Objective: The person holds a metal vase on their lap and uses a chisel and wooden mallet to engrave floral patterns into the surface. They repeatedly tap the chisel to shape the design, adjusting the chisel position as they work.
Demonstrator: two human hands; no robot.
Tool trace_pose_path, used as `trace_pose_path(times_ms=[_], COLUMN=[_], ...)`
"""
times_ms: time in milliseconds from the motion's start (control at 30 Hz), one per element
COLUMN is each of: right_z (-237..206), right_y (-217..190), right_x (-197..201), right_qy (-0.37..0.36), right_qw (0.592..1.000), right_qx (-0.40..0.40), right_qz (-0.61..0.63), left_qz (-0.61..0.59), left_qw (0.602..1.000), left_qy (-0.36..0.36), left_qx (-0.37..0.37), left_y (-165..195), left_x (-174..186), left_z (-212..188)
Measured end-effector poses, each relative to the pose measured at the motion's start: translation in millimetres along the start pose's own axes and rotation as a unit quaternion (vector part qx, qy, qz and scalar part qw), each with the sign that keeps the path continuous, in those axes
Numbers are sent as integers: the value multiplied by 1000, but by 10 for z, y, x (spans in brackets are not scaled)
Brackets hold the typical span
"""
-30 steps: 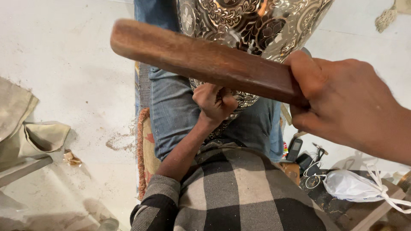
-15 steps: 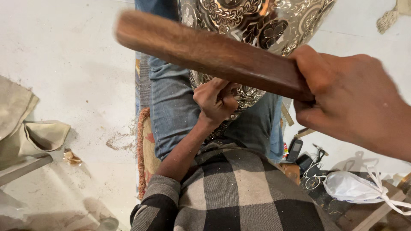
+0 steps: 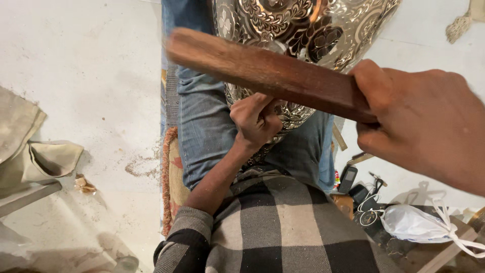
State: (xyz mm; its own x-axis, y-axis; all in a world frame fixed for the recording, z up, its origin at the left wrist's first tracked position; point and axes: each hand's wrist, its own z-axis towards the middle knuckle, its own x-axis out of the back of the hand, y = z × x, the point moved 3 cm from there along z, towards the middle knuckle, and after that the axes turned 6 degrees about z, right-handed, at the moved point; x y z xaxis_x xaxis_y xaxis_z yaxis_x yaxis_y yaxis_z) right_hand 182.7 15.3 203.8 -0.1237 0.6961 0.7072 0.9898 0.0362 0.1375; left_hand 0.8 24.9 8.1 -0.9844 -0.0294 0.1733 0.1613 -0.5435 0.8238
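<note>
My right hand is closed around one end of a long brown wooden bat, which slants up to the left over my lap. Under it a large engraved silver-coloured metal vessel rests on my jeans-clad legs. My left hand is curled into a fist and presses against the vessel's lower side, just below the bat. Whatever the fist holds is hidden by the fingers. My checked shirt fills the bottom of the view.
I sit on a mat with an orange fringe on a dusty pale floor. Folded beige cloth lies at the left. At the right are a dark phone, tangled earphones, a white plastic bag and wooden strips.
The bat has shifted to the right and slightly down toward the vessel, with motion blur at its far end. My left fist stays against the vessel.
</note>
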Motion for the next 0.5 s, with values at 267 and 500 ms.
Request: trace_pose_path(times_ms=[267,500], right_z=[52,12], right_y=[10,13], right_x=[23,30], right_qy=[29,53], right_qw=[999,995], right_qx=[23,37], right_qz=[14,73], left_qz=[9,-2], left_qw=[1000,1000], left_qy=[-12,-7], left_qx=[4,-10], left_y=[70,78], left_x=[20,28], left_z=[67,111])
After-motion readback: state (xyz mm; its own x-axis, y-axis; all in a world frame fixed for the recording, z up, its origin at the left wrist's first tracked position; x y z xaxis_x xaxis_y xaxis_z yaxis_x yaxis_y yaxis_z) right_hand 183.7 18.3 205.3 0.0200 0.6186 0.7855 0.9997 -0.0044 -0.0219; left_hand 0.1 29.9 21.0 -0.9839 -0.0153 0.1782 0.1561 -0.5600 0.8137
